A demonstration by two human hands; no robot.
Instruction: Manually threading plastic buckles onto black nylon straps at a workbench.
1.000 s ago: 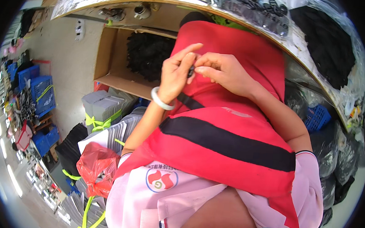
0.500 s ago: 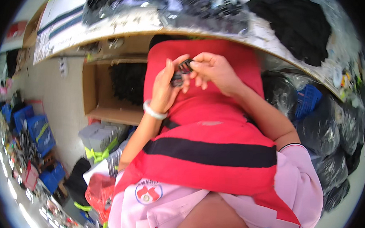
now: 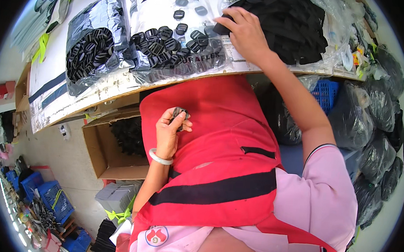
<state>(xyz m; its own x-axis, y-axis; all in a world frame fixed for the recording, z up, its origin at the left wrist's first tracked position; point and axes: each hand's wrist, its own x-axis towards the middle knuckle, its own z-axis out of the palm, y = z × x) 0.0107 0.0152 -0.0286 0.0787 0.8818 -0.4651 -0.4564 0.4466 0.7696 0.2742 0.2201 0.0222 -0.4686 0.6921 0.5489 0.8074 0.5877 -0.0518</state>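
Note:
My left hand (image 3: 168, 135) is closed over the red apron (image 3: 207, 112) on my lap, thumb and fingers pinching a small black plastic buckle (image 3: 181, 112). My right hand (image 3: 248, 37) reaches over the table to the left edge of a heap of black fabric strips (image 3: 285, 25). A short black strip (image 3: 222, 28) shows beneath its bent fingers and seems gripped between them and the thumb, which is partly hidden. Left of that hand, loose black buckles (image 3: 162, 46) lie on a clear printed plastic bag.
A second bag of black buckles (image 3: 89, 51) lies on the worn white table (image 3: 52, 106). Beneath the table is an open cardboard box (image 3: 95, 148) with black material. Black plastic bags (image 3: 356, 111) and a blue basket (image 3: 325, 92) stand at the right.
Both hands were together over my lap with black buckles. My right hand has left and moved up to the black strips; my left still holds a buckle. More of the table shows.

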